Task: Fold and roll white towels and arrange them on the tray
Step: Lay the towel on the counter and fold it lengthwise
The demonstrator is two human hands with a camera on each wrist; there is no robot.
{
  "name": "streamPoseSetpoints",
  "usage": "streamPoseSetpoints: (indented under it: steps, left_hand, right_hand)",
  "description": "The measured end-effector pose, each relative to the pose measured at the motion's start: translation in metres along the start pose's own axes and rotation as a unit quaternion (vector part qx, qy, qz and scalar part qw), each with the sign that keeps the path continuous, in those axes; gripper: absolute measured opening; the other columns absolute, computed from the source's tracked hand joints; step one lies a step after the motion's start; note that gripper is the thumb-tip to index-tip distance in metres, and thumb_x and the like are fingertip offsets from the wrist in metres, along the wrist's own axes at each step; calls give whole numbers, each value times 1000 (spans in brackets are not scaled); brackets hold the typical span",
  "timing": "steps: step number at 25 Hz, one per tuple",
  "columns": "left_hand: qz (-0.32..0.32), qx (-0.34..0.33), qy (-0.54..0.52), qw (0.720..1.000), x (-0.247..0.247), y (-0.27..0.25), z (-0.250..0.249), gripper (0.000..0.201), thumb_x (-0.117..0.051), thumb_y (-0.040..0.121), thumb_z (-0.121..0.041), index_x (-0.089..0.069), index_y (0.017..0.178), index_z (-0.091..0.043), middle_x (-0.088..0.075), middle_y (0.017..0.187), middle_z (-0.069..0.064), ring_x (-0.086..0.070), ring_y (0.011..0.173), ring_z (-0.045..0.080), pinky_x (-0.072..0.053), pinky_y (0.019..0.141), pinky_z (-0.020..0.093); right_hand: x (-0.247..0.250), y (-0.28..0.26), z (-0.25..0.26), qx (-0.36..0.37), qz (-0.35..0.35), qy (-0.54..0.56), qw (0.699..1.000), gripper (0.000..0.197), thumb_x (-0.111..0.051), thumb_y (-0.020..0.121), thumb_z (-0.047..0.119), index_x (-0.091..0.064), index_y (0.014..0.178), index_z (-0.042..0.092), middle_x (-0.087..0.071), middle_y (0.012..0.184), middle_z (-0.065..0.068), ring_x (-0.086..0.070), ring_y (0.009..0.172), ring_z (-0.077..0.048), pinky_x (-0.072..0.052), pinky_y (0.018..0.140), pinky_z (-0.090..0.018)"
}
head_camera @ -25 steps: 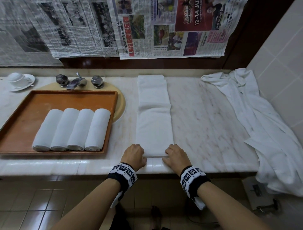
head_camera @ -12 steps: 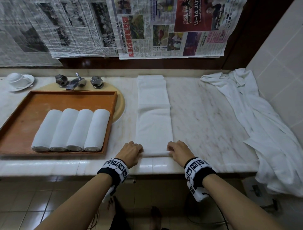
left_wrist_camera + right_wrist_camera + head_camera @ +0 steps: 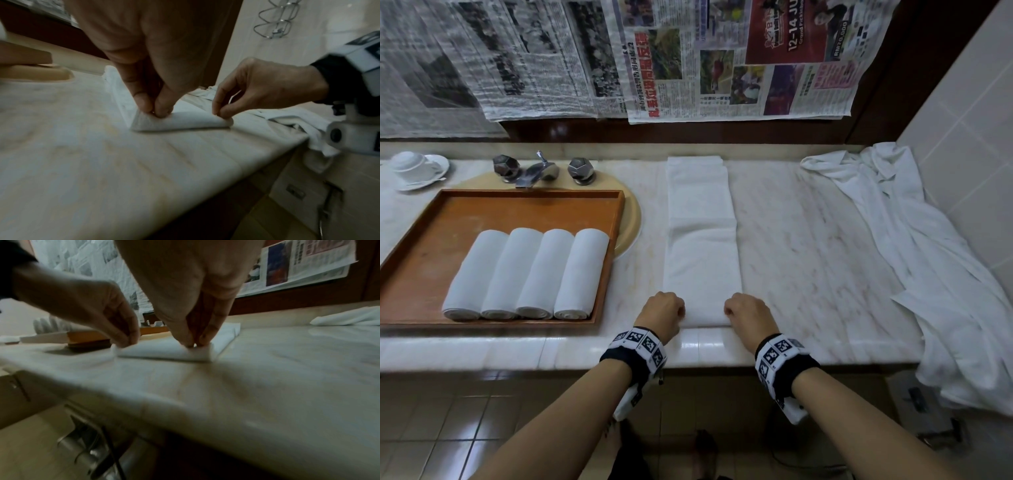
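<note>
both hands now pinch the near end of the folded towel, the left hand at its left corner and the right hand at its right corner, each grip closed on the cloth with thumb against fingertips. half a second ago that edge lay flat under the knuckles; now it has curled over into a first small turn, so the rolling has begun. the rest of the strip lies flat on the marble bench, running away toward the wall. four rolled towels already sit side by side in the wooden tray to the left. loose white cloth waits at the right.
</note>
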State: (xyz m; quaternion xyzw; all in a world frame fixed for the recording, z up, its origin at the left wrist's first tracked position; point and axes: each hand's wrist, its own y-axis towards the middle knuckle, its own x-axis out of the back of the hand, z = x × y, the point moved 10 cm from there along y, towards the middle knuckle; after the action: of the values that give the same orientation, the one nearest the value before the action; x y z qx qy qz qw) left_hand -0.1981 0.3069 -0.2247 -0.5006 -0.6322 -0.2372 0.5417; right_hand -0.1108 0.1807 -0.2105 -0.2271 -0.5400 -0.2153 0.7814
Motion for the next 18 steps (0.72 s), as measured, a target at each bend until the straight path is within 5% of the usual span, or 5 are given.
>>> streamPoseSetpoints:
  steps: [4, 8, 11, 15, 18]
  left_hand:
    - [-23, -31, 22, 999, -6, -13, -14, 26, -60, 87, -30, -67, 103, -11, -61, 103, 5, -56, 97, 22, -47, 82, 29]
    - [-24, -48, 68, 996, -5, -8, -17, 27, -54, 92, -28, -65, 109, -10, -61, 109, 5, -53, 105, 22, -44, 87, 31]
    - [-10, -84, 116, 990, -3, -11, -19, 27, -47, 94, -28, -64, 108, -13, -62, 106, 3, -53, 102, 23, -37, 86, 31]
    - [28, -124, 42, 991, -6, -18, -18, 25, -49, 97, -28, -59, 116, -14, -63, 109, 3, -56, 100, 24, -38, 87, 31]
    - [22, -91, -37, 995, 3, -11, -11, 19, -59, 95, -25, -60, 111, -14, -69, 101, 3, -62, 93, 23, -42, 82, 25]
  right_hand:
    - [-9, -13, 5, 13, -27, 13, 999, 13, -74, 71, 20, -67, 73, 8, -63, 75, -3, -60, 73, -19, -49, 56, -29]
    - [-9, -2, 4, 33, 18, -10, 999, 16, -55, 90, 14, -68, 94, 6, -63, 97, -6, -55, 97, -22, -43, 73, -28]
    - [-3, -3, 2, 22, 43, -39, 998, 22, -49, 94, 22, -69, 96, 14, -63, 96, -1, -51, 98, -21, -39, 76, -30]
    - [-3, -4, -19, -55, 120, 27, 991, 14, -59, 92, 31, -66, 103, 25, -66, 101, 5, -57, 98, -17, -42, 93, -40]
    - [-1, 3, -24, -77, 119, 64, 988, 8, -66, 88, 28, -59, 93, 27, -65, 93, 6, -60, 88, -16, -46, 90, -40]
